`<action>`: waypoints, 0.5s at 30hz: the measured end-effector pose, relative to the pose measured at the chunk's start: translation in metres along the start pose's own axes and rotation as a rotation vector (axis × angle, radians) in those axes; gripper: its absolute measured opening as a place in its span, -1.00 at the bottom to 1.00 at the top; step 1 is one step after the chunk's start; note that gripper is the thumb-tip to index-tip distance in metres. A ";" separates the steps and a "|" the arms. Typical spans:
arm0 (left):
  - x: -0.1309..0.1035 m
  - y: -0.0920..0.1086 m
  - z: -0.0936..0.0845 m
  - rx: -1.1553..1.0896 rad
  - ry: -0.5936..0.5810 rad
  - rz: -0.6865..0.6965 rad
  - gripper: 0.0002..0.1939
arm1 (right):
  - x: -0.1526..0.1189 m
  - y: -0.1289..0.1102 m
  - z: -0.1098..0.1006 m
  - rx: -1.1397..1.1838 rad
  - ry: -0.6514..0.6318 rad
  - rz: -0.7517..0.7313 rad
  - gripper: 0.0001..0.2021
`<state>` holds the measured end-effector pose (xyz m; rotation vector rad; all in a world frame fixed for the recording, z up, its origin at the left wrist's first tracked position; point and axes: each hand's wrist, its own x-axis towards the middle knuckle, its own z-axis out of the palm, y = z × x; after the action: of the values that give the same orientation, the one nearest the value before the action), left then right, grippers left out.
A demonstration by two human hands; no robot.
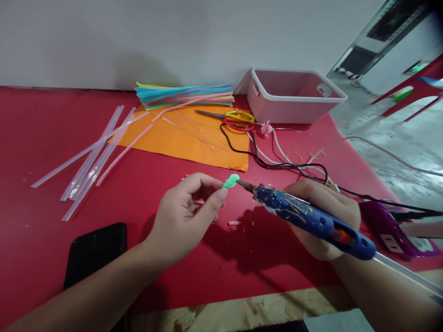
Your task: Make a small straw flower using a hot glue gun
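Between thumb and fingers, my left hand [188, 212] pinches a small green fuzzy piece [230, 181], which looks like twisted pipe cleaner. My right hand [321, 216] is wrapped round a blue hot glue gun [304, 214], streaked with dried glue. A clear glue stick [404, 272] sticks out of its back end. The gun's nozzle points left and meets or almost meets the green piece; whether they touch I cannot tell. Below the hands, a short pink bit [234, 223] lies on the red table [145, 193].
Clear glue sticks [90, 161] lie at left, above a black phone [95, 249]. Pipe cleaners [183, 95] and scissors [238, 117] rest on or by an orange sheet [214, 147]. Behind stands a pink basket [290, 108]. Cables [277, 163] run right toward a purple power strip [391, 230].
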<state>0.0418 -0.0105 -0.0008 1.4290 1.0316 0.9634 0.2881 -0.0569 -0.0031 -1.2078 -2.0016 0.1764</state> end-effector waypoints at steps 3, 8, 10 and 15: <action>0.000 0.000 0.000 -0.007 0.003 -0.005 -0.86 | 0.000 -0.001 0.000 0.015 -0.012 -0.009 -0.85; 0.000 0.000 -0.001 -0.019 0.000 0.001 -0.87 | -0.001 0.000 0.001 0.034 -0.004 0.009 -0.87; 0.000 -0.001 -0.001 -0.027 -0.009 0.010 -0.88 | -0.002 0.001 0.002 0.042 -0.010 0.009 -0.88; 0.000 -0.001 0.000 -0.033 -0.020 -0.006 -0.88 | -0.002 0.002 0.001 0.025 0.023 0.002 -0.91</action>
<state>0.0421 -0.0105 -0.0016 1.4053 1.0010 0.9560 0.2894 -0.0575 -0.0061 -1.1905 -1.9734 0.1874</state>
